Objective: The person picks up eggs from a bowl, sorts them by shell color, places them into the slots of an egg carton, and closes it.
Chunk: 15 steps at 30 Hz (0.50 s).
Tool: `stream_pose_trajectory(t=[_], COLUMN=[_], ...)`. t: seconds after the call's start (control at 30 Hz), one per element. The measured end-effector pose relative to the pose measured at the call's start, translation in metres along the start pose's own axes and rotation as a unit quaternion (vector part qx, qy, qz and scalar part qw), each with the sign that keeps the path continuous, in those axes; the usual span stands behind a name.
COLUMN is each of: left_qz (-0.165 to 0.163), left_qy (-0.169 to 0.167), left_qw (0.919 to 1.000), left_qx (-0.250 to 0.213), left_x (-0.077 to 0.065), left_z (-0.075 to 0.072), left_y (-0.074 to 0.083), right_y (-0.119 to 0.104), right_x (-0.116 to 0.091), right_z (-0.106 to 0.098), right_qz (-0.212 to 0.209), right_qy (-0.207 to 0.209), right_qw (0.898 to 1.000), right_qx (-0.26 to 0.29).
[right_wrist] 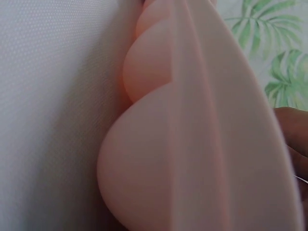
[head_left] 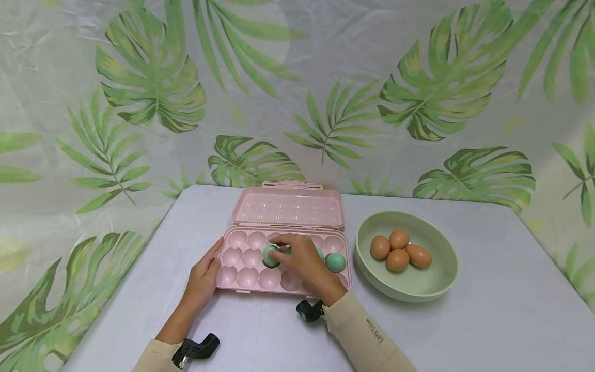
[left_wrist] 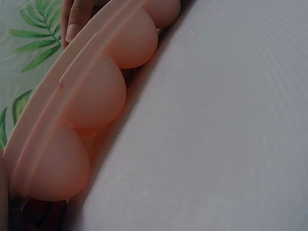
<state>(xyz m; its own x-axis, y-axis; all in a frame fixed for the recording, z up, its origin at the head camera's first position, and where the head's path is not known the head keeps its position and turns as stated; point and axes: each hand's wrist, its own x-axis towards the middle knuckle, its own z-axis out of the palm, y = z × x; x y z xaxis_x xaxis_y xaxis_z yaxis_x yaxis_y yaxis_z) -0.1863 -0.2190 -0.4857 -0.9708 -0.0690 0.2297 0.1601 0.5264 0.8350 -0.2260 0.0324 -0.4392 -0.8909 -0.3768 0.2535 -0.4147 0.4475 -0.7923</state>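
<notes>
A pink plastic egg carton (head_left: 280, 227) lies with its lid raised at the back; its rounded cups (left_wrist: 98, 94) bulge downward in the left wrist view. My left hand (head_left: 203, 273) grips the carton's left end. Over the middle row, my right hand (head_left: 304, 258) pinches a green egg (head_left: 271, 256) between thumb and fingers, low over a cup. Another green egg (head_left: 335, 262) sits at the right of that row, and more green ones between are partly hidden by my right hand. Carton wall and cups (right_wrist: 137, 159) fill most of the right wrist view.
To the carton's right stands a pale green bowl (head_left: 372, 279) holding several brown eggs (head_left: 397, 260). Both are on a white-covered table (head_left: 502, 289). A leaf-patterned cloth (head_left: 325, 62) hangs behind. Black wrist cameras (head_left: 197, 349) project from both sleeves.
</notes>
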Motion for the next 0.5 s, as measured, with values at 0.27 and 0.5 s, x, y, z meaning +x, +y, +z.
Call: stream_pose_trajectory(t=[0.27,0.5], left_qz=[0.001,0.001], left_qy=[-0.001,-0.003], left_qw=[1.0,1.0], left_qx=[0.0,0.0], left_x=[-0.001,-0.001], left_z=[0.0,-0.001], left_y=[0.002,0.002], right_y=[-0.003,-0.005], right_x=[0.0,0.001], right_z=[-0.006,-0.015], right_qz=[-0.025,-0.012], right_qy=[0.014,0.025], right_qw=[1.0,1.0], right_qx=[0.004,-0.007])
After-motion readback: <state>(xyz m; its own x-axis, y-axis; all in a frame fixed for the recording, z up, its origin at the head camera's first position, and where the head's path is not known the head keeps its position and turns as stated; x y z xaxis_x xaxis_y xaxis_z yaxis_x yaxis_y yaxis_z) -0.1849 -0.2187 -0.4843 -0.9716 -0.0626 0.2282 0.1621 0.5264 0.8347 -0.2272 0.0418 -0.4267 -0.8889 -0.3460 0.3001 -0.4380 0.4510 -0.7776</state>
